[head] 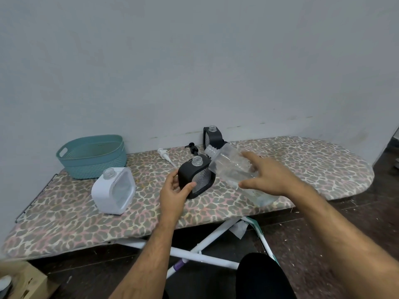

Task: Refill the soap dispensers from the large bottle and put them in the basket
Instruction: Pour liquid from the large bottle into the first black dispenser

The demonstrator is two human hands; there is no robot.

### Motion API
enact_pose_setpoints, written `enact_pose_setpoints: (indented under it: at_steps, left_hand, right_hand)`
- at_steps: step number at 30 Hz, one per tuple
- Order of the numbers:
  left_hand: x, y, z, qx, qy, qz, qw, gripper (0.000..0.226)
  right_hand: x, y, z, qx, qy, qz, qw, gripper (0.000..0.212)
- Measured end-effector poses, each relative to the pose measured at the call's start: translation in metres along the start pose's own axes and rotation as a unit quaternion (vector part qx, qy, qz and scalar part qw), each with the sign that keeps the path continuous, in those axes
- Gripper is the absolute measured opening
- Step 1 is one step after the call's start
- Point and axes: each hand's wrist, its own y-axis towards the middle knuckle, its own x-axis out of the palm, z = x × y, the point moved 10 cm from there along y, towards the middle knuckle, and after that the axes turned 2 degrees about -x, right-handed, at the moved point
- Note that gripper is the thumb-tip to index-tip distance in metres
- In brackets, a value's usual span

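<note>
At centre frame, the left hand [176, 192] grasps the black square soap dispenser with a clear open neck [195, 175] low on its side. The right hand [266, 176] clasps the large clear plastic bottle [234, 171], tilted neck-first toward it. The bottle looks light, thin-walled and slippery; mid-body is the sensible hold, squeezed gently.

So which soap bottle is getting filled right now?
Look at the spotted ironing board, near its middle. The black soap bottle there is gripped by the left hand, beside the tilted big clear bottle. The other black one stands by the wall, untouched.
</note>
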Motion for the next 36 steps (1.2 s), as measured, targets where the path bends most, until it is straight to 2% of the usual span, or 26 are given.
enact_pose_setpoints:
  at_steps: [18,27,36]
  left_hand:
    - [0.001,-0.002,0.004,-0.001,-0.015,-0.008,1.0,0.065]
    - [0.001,-0.002,0.004,0.009,-0.024,-0.013,1.0,0.065]
    - [0.002,-0.001,0.002,0.011,-0.037,-0.02,0.999,0.064]
  right_hand:
    - [-0.01,0.012,-0.018,0.007,-0.094,-0.064,0.993,0.092]
    - [-0.019,0.013,-0.027,0.003,-0.109,-0.072,0.991,0.087]
    - [-0.027,0.015,-0.03,0.009,-0.121,-0.072,0.99,0.091]
